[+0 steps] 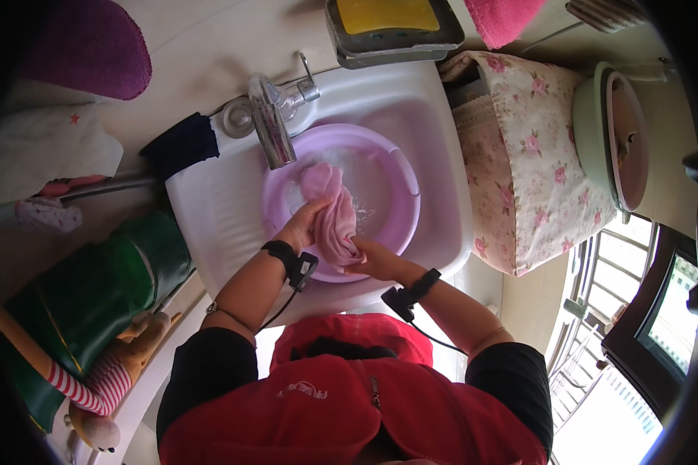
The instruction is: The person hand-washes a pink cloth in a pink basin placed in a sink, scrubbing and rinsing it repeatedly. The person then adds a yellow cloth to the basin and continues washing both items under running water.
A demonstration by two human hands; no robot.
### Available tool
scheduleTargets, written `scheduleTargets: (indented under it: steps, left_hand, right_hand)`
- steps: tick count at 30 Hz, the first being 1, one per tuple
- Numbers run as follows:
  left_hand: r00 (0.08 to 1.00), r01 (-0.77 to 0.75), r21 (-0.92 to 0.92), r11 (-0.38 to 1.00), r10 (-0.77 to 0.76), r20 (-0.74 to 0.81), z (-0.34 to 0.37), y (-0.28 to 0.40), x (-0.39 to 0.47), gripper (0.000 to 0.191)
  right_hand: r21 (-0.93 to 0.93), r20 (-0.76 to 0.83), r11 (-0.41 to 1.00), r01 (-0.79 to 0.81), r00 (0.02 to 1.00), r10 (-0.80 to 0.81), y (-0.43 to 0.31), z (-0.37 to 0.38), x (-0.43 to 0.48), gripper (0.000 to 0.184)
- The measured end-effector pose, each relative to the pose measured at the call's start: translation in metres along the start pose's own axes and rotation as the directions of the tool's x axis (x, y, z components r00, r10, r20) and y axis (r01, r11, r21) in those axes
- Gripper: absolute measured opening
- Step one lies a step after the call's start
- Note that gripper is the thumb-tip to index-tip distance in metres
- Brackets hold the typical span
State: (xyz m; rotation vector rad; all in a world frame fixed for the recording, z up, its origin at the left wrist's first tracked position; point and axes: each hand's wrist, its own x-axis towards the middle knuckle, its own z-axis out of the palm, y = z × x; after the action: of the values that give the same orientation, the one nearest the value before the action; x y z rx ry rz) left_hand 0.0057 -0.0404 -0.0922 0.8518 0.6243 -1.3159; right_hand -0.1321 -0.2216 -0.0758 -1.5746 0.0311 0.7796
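A wet-looking pink cloth (336, 224) hangs bunched between my two hands, above a round purple plastic basin (406, 168). My left hand (303, 224) grips its left side near the middle. Its lower right end is held in my right hand (378, 260). Water with some suds (363, 168) lies in the basin. The basin stands in a white ceramic laundry sink (442, 232). A chrome faucet (272, 125) reaches over the basin's upper left rim. Some fingers are hidden behind the cloth.
A ribbed washboard slope (221, 203) forms the sink's left side. A dark folded cloth (186, 142) drapes over its back left corner. Right of the sink stands a floral-covered box (535, 157). A soap box (392, 38) sits behind; a green bag (110, 279) and plush monkey (113, 372) are at left.
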Motion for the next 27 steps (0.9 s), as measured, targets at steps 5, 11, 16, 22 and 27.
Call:
scheduleTargets:
  steps: [5,11,16,22,27]
  left_hand:
    - [1.000,0.005,0.403,0.915,0.004,-0.023,0.000,0.017,-0.026,0.042]
    - [0.974,-0.022,0.249,0.968,-0.035,0.222,-0.015,-0.002,-0.030,0.071]
    - [0.978,-0.208,-0.142,0.968,0.211,0.003,-0.017,-0.010,-0.024,0.063]
    - [0.989,-0.149,0.021,0.989,0.149,0.004,0.006,0.005,-0.014,0.050]
    - [0.999,-0.043,-0.210,0.977,0.043,0.000,0.019,0.006,-0.004,0.038]
  right_hand:
    - [0.958,-0.098,0.284,-0.029,0.901,0.423,0.040,-0.019,0.043,0.063]
    - [0.966,-0.035,0.254,-0.050,0.947,0.320,0.021,-0.045,0.116,0.062]
    - [0.581,-0.382,0.785,0.216,0.924,0.028,-0.010,-0.036,0.084,0.034]
    - [-0.497,-0.537,0.859,0.124,0.733,-0.417,-0.054,0.023,0.058,0.034]
    - [-0.518,-0.584,0.853,-0.065,0.755,-0.298,-0.041,0.028,0.081,0.038]
